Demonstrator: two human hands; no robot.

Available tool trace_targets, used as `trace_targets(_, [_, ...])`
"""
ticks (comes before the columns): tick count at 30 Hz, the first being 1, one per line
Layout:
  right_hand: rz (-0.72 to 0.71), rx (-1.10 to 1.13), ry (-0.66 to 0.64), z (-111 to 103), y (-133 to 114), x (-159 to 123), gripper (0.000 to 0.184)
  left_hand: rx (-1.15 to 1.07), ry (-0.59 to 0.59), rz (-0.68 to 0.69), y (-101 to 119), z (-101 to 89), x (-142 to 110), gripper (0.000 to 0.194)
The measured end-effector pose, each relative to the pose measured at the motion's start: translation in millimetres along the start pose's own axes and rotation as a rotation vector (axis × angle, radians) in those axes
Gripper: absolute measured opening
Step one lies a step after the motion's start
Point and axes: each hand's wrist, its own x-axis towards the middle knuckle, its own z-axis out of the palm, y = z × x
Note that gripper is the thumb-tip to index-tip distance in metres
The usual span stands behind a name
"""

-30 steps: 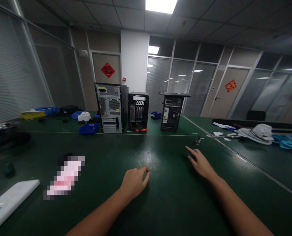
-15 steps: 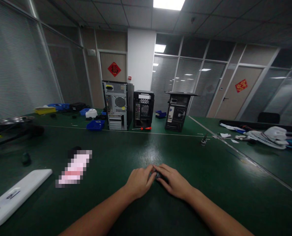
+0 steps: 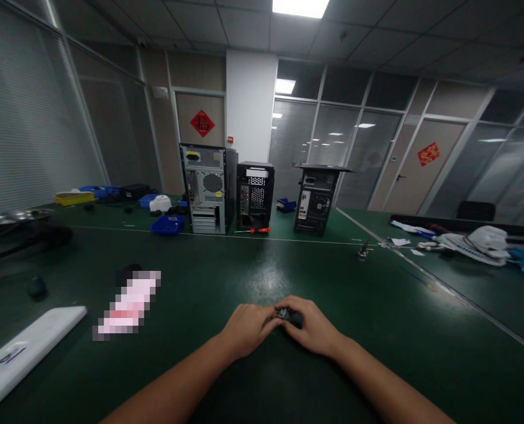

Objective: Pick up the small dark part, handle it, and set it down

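My left hand point(image 3: 245, 327) and my right hand point(image 3: 311, 327) meet low over the green table point(image 3: 377, 330), fingertips touching. Both sets of fingers are curled round a small dark object point(image 3: 283, 312) pinched between them; it is too small and dim to name. The hands are just above the table surface, in front of me at the middle.
Three open computer cases point(image 3: 206, 188) point(image 3: 254, 195) point(image 3: 315, 200) stand at the back with a red screwdriver point(image 3: 257, 230) before them. A white flat device point(image 3: 23, 350) lies near left, blue trays point(image 3: 168, 224) behind it. White cloth and tools point(image 3: 474, 242) lie at right.
My right hand swung left from the open table to meet my left hand, and both closed on the small dark object. The view shifted slightly.
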Motion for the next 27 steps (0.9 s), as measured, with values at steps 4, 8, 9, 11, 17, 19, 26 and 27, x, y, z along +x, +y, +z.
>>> trace_targets(4, [-0.019, 0.022, -0.02, -2.0, -4.2, 1.1, 0.021, -0.045, 0.009, 0.053, -3.1, 2.3, 0.5, 0.034])
trace_targets(8, [-0.009, -0.002, -0.03, -6.7, -5.4, 0.2, 0.018, -0.085, 0.021, 0.019, -4.3, 2.2, 0.9, 0.034])
trace_targets(9, [-0.008, -0.01, -0.031, -7.7, -5.6, -0.3, 0.017, -0.09, 0.022, 0.01, -4.3, 1.7, 1.0, 0.034])
trace_targets(11, [-0.001, -0.022, -0.016, -9.7, -4.4, -1.1, 0.02, -0.092, 0.023, -0.006, -4.1, 0.2, 1.1, 0.035])
trace_targets(17, [0.142, -0.027, 0.151, -30.1, 28.5, -1.4, 0.031, -0.091, 0.025, -0.084, -5.0, -4.6, 1.0, 0.036])
trace_targets(19, [0.254, -0.024, 0.26, -48.1, 50.8, -5.9, 0.035, -0.096, 0.023, -0.107, -6.4, -6.7, 0.7, 0.037])
trace_targets(26, [0.704, -0.401, 0.595, -130.0, 132.7, -58.7, 0.039, -0.108, 0.042, -0.191, -12.0, -13.4, -0.5, 0.038])
trace_targets(27, [0.74, -0.503, 0.604, -138.5, 140.7, -67.2, 0.038, -0.113, 0.043, -0.201, -12.5, -13.5, -0.6, 0.038])
